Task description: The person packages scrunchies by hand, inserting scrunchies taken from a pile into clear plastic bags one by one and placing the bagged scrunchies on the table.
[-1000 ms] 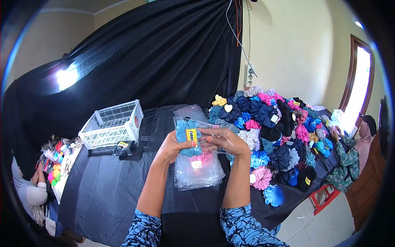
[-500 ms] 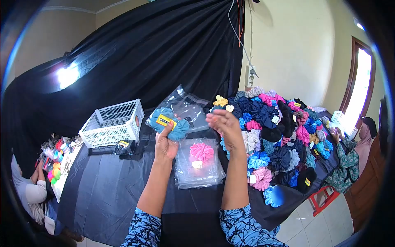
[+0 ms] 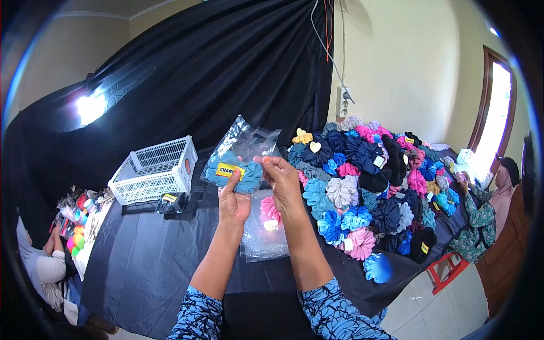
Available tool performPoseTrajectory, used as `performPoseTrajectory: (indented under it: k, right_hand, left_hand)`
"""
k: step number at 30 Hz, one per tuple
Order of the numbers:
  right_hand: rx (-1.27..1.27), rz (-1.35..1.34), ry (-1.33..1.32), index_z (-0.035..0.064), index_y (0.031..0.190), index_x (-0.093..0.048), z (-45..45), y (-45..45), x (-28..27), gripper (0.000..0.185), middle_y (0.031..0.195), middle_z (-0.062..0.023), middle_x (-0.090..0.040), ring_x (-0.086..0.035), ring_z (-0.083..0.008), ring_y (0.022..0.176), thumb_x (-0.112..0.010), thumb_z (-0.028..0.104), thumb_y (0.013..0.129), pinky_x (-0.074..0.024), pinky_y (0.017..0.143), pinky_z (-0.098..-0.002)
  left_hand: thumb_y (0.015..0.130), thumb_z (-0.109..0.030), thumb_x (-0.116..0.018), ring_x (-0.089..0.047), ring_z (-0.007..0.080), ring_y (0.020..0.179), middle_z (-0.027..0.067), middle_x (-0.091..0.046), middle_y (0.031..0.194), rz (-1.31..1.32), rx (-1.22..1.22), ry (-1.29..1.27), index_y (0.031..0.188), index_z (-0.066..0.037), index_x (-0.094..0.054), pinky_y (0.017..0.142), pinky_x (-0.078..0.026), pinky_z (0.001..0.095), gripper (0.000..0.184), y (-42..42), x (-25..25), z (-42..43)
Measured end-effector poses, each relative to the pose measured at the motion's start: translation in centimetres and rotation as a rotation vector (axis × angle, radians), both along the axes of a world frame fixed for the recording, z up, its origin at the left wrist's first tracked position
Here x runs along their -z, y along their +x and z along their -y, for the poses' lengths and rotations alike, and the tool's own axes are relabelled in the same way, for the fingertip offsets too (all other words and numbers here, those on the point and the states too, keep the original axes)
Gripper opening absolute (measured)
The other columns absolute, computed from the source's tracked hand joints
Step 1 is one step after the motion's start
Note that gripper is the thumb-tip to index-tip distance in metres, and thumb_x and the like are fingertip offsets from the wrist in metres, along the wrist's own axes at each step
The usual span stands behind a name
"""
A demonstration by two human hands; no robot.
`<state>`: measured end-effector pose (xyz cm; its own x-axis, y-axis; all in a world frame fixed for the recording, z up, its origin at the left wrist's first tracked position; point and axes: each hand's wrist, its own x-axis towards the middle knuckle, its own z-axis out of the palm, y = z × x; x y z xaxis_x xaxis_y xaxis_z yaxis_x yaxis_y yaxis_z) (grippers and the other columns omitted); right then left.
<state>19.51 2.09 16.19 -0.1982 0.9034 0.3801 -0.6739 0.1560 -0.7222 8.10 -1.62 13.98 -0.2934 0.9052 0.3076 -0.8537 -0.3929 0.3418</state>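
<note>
My left hand (image 3: 233, 207) is closed on a teal scrunchie (image 3: 249, 177) with a yellow label, its thumb across the front. A clear plastic bag (image 3: 241, 136) spreads behind and above the scrunchie; how much of the scrunchie lies inside it I cannot tell. At the right edge of the bag, my right hand (image 3: 283, 184) pinches the plastic beside the scrunchie. Below, a pink scrunchie (image 3: 270, 208) with a pale tag rests on a stack of clear bags (image 3: 262, 246), partly covered by my right wrist.
A white plastic basket (image 3: 150, 190) stands left, with a small packaged black item (image 3: 171, 203) before it. Heaped scrunchies (image 3: 362, 187) cover the table's right side. One person (image 3: 481, 218) is at the far right, another (image 3: 45, 266) at the far left near colourful goods. A red stool (image 3: 447, 273) stands below.
My right hand has come left from above the table to the bag's edge, its fingers closing in a pinch. The bag now stands more upright; the left hand still holds the teal scrunchie.
</note>
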Motion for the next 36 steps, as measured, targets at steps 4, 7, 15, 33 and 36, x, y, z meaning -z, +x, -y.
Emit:
performPoseTrajectory:
  k: [4, 7, 15, 33, 36]
  right_hand:
    - [0.018, -0.232, -0.048, 0.0036, 0.095, -0.053, 0.3, -0.3, -0.1, 0.018, 0.091, -0.0143, -0.068, -0.063, -0.0151, 0.08, -0.062, 0.018, 0.09, -0.0472, 0.073, -0.0251]
    - [0.165, -0.343, -0.012, 0.0049, 0.093, -0.048, 0.0, -0.1, 0.0, 0.014, 0.087, -0.0162, -0.067, -0.065, -0.0194, 0.079, -0.058, 0.015, 0.092, -0.0492, 0.072, -0.0288]
    - [0.87, 0.05, 0.252, 0.003, 0.089, -0.045, -2.7, 5.3, 0.1, 0.009, 0.074, -0.0101, -0.063, -0.061, -0.0127, 0.066, -0.053, 0.006, 0.093, -0.0436, 0.061, -0.0227]
    - [0.675, 0.156, 0.271, 0.002, 0.088, -0.047, -0.6, 2.6, -0.7, 0.01, 0.075, -0.0084, -0.061, -0.061, -0.0106, 0.068, -0.056, 0.005, 0.092, -0.045, 0.061, -0.0229]
    - [0.425, -0.028, 0.31, 0.0018, 0.089, -0.05, -1.5, 2.5, -0.2, 0.01, 0.079, -0.0052, -0.06, -0.058, -0.0093, 0.072, -0.06, 0.002, 0.089, -0.045, 0.067, -0.02]
  left_hand:
    - [0.08, 0.003, -0.065, -0.055, 0.0236, 0.112, 0.0092, -0.056, 0.122, -0.019, 0.015, 0.042, 0.126, -0.008, -0.048, 0.098, -0.044, 0.0422, 0.05, 1.6, 0.2, 0.5]
    - [0.081, 0.004, -0.063, -0.051, 0.0261, 0.118, 0.0084, -0.055, 0.125, -0.048, 0.08, 0.054, 0.128, -0.009, -0.048, 0.104, -0.036, 0.045, 0.051, 2.3, 0.8, 0.7]
    - [0.072, -0.008, -0.07, -0.039, 0.0202, 0.129, 0.0111, -0.039, 0.142, -0.463, 0.315, 0.41, 0.135, -0.009, -0.04, 0.102, -0.035, 0.0351, 0.07, 2.2, -1.1, 1.7]
    - [0.092, -0.012, -0.058, -0.06, 0.0115, 0.087, 0.0112, -0.066, 0.1, -0.588, -0.386, 0.032, 0.1, -0.002, -0.055, 0.082, -0.046, 0.0241, 0.013, 0.4, -1.3, 1.2]
    - [0.093, -0.012, -0.055, -0.062, 0.0133, 0.083, 0.0137, -0.066, 0.097, -0.446, -0.366, 0.006, 0.094, -0.003, -0.053, 0.078, -0.049, 0.0244, 0.01, -0.2, -1.5, 1.3]
